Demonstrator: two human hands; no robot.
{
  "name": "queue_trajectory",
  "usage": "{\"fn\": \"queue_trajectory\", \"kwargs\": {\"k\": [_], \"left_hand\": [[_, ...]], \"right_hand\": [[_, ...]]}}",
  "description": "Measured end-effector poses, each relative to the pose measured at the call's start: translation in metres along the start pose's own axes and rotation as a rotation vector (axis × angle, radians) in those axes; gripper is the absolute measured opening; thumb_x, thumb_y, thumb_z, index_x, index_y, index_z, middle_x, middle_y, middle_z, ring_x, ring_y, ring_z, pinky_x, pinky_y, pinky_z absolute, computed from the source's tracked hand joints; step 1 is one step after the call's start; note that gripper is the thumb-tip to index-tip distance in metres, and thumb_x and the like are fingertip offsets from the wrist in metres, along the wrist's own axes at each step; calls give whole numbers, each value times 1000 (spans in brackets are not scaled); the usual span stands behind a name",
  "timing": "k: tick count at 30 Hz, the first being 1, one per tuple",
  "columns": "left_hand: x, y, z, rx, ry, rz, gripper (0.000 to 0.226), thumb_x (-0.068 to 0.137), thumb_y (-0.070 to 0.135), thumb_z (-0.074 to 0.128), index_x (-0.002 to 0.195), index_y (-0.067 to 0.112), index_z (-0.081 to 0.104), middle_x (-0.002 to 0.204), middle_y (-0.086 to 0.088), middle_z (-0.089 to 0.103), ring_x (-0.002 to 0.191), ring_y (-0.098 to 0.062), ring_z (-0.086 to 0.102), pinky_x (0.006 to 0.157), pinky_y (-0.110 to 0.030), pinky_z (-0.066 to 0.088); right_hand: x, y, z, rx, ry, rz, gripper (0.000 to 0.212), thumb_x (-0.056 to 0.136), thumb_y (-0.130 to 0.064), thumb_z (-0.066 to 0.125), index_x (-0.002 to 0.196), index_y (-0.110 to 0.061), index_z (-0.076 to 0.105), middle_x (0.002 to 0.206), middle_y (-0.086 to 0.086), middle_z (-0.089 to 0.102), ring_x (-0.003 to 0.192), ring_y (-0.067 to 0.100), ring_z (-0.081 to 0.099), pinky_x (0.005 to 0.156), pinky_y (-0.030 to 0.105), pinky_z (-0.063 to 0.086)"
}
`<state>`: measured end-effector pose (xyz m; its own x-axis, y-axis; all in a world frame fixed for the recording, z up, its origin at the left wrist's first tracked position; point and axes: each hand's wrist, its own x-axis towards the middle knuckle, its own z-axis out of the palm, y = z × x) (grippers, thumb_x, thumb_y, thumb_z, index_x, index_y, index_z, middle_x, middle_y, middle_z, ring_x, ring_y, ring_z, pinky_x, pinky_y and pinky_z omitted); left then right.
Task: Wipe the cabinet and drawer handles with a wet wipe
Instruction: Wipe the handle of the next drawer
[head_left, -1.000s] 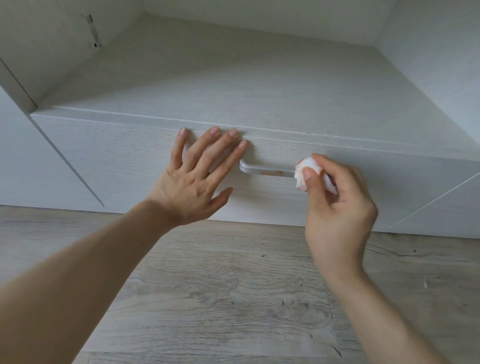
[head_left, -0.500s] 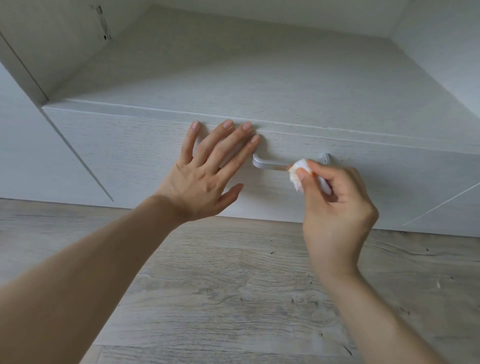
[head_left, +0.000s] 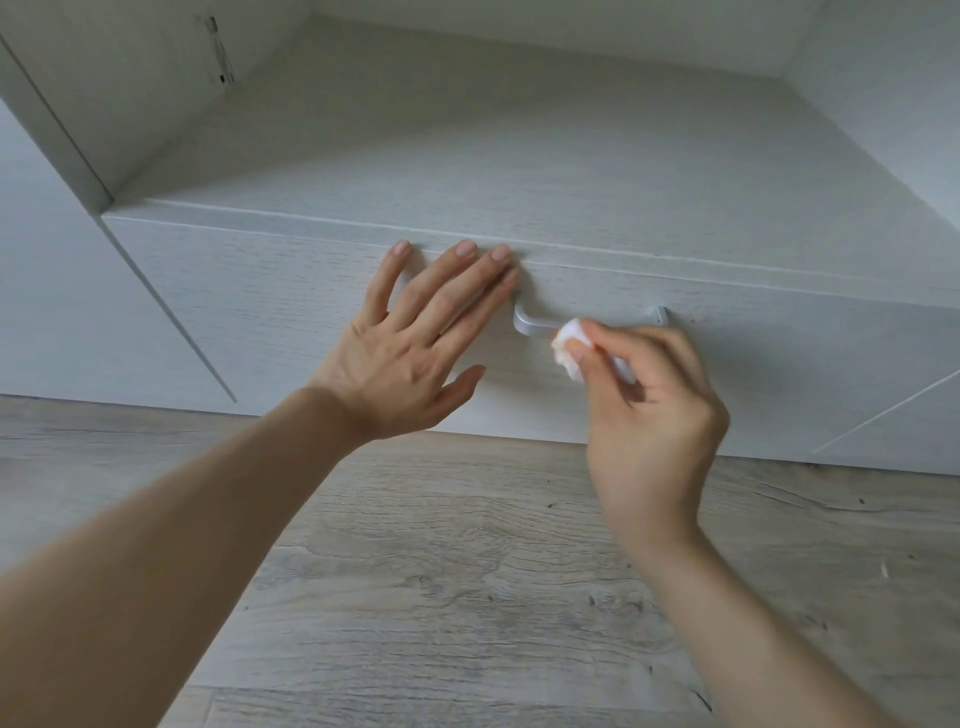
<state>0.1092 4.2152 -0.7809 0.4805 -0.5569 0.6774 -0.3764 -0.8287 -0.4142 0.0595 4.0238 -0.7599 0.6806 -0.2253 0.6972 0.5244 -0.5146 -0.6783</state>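
A pale wood-grain drawer front (head_left: 270, 312) carries a silver bar handle (head_left: 535, 326) near its top edge. My left hand (head_left: 415, 348) lies flat on the drawer front with fingers straight, just left of the handle. My right hand (head_left: 649, 395) pinches a crumpled white wet wipe (head_left: 569, 345) and presses it onto the bar a little right of its left bend. The handle's right post (head_left: 661, 314) shows above my right knuckles; the stretch between wipe and post is hidden by my fingers.
The cabinet top (head_left: 519, 156) forms a recessed shelf with side walls left and right. A neighbouring panel (head_left: 62, 291) stands at the left and another (head_left: 909, 415) at the right. Grey wood-look floor (head_left: 467, 571) runs below.
My right hand has slid the wipe leftward along the handle, uncovering the right post. The orange marks seen on the bar earlier no longer show. My left hand stays flat on the drawer.
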Motion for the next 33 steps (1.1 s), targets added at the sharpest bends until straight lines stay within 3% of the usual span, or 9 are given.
{"fn": "queue_trajectory", "kwargs": {"k": [5,9,13,16,21,26,29,33], "left_hand": [[-1,-2,0,2,-3,3,74,90,43,48,150,8,21,154,-8,19,144,-25,15,116,-47,4],[-3,-3,-1,3,-6,-25,75,91,43,47,150,9,17,155,-8,17,143,-26,15,116,-49,4],[-3,-1,-1,-5,-11,-30,75,92,44,45,151,9,15,155,-8,17,143,-26,15,115,-50,4],[-3,-5,-3,-1,-14,-14,74,92,44,44,151,9,15,155,-8,18,143,-25,16,115,-48,4],[-4,-5,-4,3,-18,-12,75,91,44,45,151,8,16,155,-8,18,143,-25,17,116,-47,3],[-4,-6,-3,10,-16,-17,74,92,44,44,151,9,16,155,-7,18,143,-25,16,116,-47,3],[-4,-5,-3,-1,-25,-16,74,92,44,43,151,10,15,155,-7,17,144,-24,14,117,-47,2],[-4,-6,-3,9,-34,-17,75,92,45,43,151,10,14,156,-7,16,144,-24,13,117,-47,1]], "right_hand": [[0,0,3,21,-3,-6,8,80,0,70,88,-1,72,84,7,62,76,1,61,75,14,48],[-1,1,2,29,41,22,11,79,2,70,89,0,71,85,5,61,79,-10,58,75,6,43],[-5,-7,14,23,-19,-3,10,79,2,70,89,-1,73,84,0,61,78,3,62,75,11,49],[-6,-8,16,52,18,12,11,79,4,70,89,-1,72,84,2,61,78,2,63,76,12,49],[-12,-11,16,76,-95,14,13,81,2,70,92,-3,72,87,6,66,79,9,66,73,24,55],[-15,-13,-1,113,2,78,12,82,-2,69,92,-8,70,88,3,63,81,-1,62,76,13,47],[-2,-14,-3,147,81,117,18,83,-8,68,96,-20,65,89,3,63,81,8,64,75,18,47],[7,-17,6,32,65,55,9,80,1,69,88,-3,70,84,5,60,79,-5,57,74,6,41]]}}
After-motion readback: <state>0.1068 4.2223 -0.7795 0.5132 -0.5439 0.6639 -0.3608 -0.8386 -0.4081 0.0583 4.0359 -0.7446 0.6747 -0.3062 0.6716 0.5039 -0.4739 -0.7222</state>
